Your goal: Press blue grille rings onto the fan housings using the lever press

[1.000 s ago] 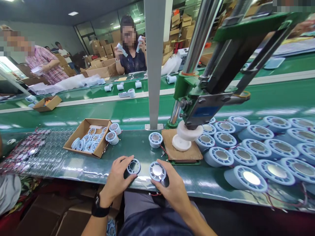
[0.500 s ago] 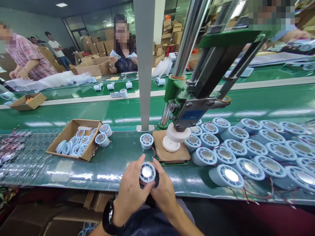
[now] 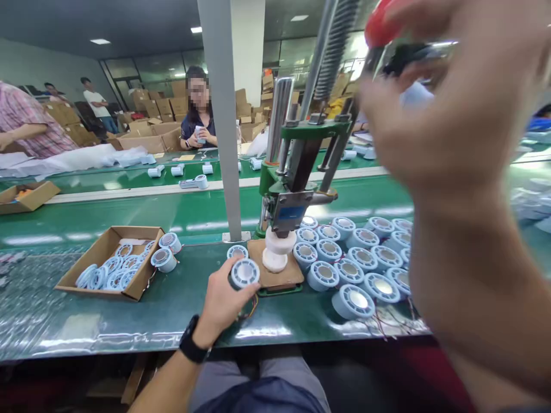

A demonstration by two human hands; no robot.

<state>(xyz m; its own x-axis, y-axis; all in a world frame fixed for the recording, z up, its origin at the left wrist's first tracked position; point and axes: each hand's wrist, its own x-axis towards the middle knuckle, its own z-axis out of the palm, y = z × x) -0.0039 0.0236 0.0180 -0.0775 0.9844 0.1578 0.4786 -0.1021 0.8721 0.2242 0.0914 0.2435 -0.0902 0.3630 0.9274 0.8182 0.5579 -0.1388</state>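
My left hand (image 3: 224, 295) grips a light blue round part (image 3: 245, 273) with a ribbed ring and a silver centre, just left of the press base (image 3: 279, 275). Wires hang below the part. Another such part (image 3: 237, 251) stands right behind it. My right hand (image 3: 439, 97) is raised large and blurred at the upper right, its fingers round the red knob (image 3: 381, 26) of the press lever. Beneath the press head (image 3: 290, 212), a white upper disc (image 3: 280, 241) hangs over a white lower disc (image 3: 274, 261) on the cardboard-covered base.
Many blue parts (image 3: 358, 300) stand right of the press. A cardboard box (image 3: 136, 287) of blue rings is at the left, with two parts (image 3: 163, 260) beside it. A grey post (image 3: 221, 115) rises behind. Across the belt a person (image 3: 198, 115) holds a blue item.
My right hand has left the blue part and risen to the red knob. My left hand has carried the part forward, toward the press base. The view has shifted.
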